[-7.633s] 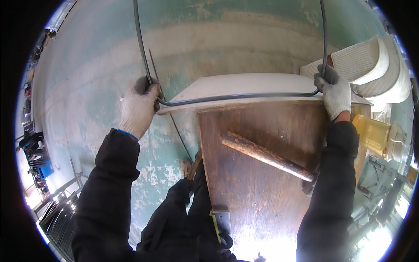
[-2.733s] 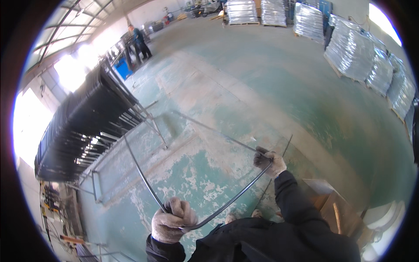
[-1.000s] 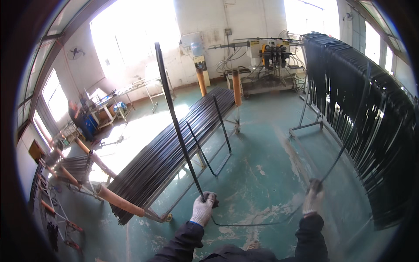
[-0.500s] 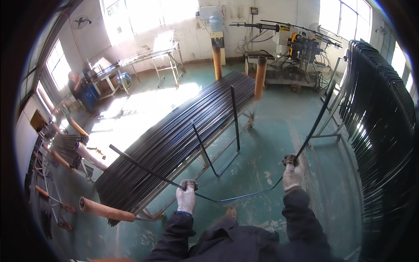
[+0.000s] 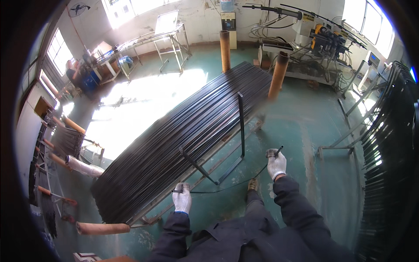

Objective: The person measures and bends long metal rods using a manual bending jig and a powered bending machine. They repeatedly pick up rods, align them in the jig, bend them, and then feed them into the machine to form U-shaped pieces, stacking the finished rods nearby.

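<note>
In front of me I hold a dark bent metal tube (image 5: 227, 190), with its middle section crossing low between my hands. My left hand (image 5: 182, 198), in a white knit glove, is closed round one side of it near the front edge of the rack. My right hand (image 5: 276, 164), gloved the same way, grips the other side; a short end pokes out above the fist. The tube's side arms look foreshortened. Just beyond stands a U-shaped bent tube (image 5: 242, 126) beside a long stack of straight dark tubes (image 5: 183, 139).
Orange-brown cylinders stand as posts (image 5: 224, 52) at the stack's far end; another cylinder (image 5: 103, 228) lies at the near end. Many bent dark tubes (image 5: 388, 144) hang at the right. A bending machine (image 5: 316, 39) stands at the back right, a work table (image 5: 144, 41) at the back left.
The tube's side arms, spread out left and right before, now appear short. My right hand has moved slightly left and up, my left slightly down. The view has shifted, showing more of my legs.
</note>
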Available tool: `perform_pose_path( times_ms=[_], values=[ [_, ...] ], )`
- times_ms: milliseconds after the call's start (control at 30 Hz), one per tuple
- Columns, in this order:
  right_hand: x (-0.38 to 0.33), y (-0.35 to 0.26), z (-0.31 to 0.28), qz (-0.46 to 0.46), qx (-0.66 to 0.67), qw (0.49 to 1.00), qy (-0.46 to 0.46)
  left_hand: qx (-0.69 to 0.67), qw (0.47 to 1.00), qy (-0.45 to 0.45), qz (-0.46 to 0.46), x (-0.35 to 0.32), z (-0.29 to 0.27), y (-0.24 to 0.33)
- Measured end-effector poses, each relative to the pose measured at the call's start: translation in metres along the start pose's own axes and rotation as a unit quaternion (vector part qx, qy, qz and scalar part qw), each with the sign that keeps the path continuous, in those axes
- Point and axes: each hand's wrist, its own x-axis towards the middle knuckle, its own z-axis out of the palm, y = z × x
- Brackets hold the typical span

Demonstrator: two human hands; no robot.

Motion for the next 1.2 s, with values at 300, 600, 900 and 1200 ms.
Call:
perform_pose_path(
  times_ms=[300, 600, 900, 1200],
  values=[
    [0.203, 0.018, 0.104, -0.055, -0.065, 0.993, -0.086, 0.137, 0.979, 0.143, -0.042, 0.108, 0.100, 0.035],
    [0.280, 0.024, 0.173, -0.046, -0.071, 0.981, -0.172, 0.171, 0.959, 0.187, -0.130, 0.146, 0.127, 0.017],
    [0.307, -0.018, 0.230, -0.092, -0.164, 0.966, -0.177, -0.070, 0.974, 0.164, -0.141, 0.198, 0.120, -0.030],
    [0.362, 0.043, 0.297, 0.357, 0.399, 0.802, -0.266, -0.105, 0.977, 0.075, -0.171, 0.235, 0.134, -0.030]
  ],
)
